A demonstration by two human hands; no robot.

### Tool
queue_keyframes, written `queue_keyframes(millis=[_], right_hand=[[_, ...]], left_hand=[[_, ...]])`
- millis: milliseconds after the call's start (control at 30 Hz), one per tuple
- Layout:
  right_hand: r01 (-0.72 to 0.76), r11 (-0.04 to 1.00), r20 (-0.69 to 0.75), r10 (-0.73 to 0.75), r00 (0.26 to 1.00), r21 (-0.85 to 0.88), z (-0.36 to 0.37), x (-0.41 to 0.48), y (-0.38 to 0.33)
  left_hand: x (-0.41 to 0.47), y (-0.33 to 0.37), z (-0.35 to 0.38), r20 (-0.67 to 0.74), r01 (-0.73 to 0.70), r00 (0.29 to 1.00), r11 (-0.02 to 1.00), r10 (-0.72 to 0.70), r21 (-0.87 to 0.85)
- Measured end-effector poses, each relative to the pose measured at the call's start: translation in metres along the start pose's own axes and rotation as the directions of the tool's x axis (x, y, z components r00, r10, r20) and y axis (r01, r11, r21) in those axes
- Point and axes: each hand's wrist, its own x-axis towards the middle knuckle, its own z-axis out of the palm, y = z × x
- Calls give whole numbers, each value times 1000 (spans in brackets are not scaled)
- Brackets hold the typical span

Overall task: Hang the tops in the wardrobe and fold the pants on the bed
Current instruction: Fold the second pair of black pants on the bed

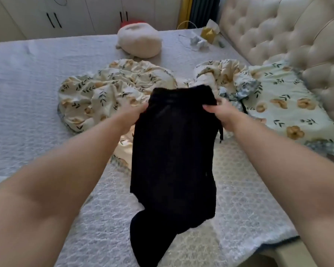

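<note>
Gripping black pants (174, 160) in left hand (135, 114), right hand (220, 112).

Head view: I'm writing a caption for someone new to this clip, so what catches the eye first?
A black garment dominates the centre, held up over the bed by the left hand and right hand gripping its top edge. Behind it lies a crumpled floral quilt, with a matching pillow to the right by the tufted headboard.
</note>
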Motion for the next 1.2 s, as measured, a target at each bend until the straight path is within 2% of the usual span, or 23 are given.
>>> queue_keyframes(millis=[33,100,133,167,200,300,367,467,600,767,867,967,1100,1200], right_hand=[[47,998,-122,-51,991,-32,1,19,-13],[59,934,-243,-153,958,-353,8,42,-16],[36,855,-259,-198,945,-518,12,50,-6],[24,797,-247,-216,945,-603,15,58,10],[11,783,-220,-188,957,-623,20,64,31],[-132,813,-120,77,990,-567,39,71,107],[-211,774,-67,214,974,-597,53,66,154],[-254,741,-19,309,951,-621,71,54,208],[-292,759,-25,343,939,-582,95,39,260],[-340,798,-141,312,939,-497,130,17,311],[-393,833,-268,306,913,-389,150,3,338],[-460,843,-305,376,875,-279,160,3,359],[-489,816,-312,399,862,-308,161,18,369],[-424,846,-362,304,881,-322,170,13,377]], left_hand=[[15,9,3,-121,-68,991,987,51,-145],[33,11,12,-247,-135,966,962,75,-239],[42,1,16,-250,-112,967,966,51,-234],[47,-10,20,-242,-81,970,972,27,-218],[50,-25,24,-225,-28,974,978,-20,-207],[56,-82,39,-156,148,972,975,-174,-164],[54,-120,49,-109,231,960,949,-258,-212],[47,-168,66,-48,356,924,900,-378,-250],[39,-229,88,65,448,894,890,-444,-88],[34,-293,116,68,441,893,895,-445,71],[32,-323,131,-72,414,909,873,-409,258],[39,-346,132,-228,419,905,846,-360,330],[55,-369,128,-303,282,941,848,-153,448],[68,-379,123,-276,274,950,807,-143,523]])
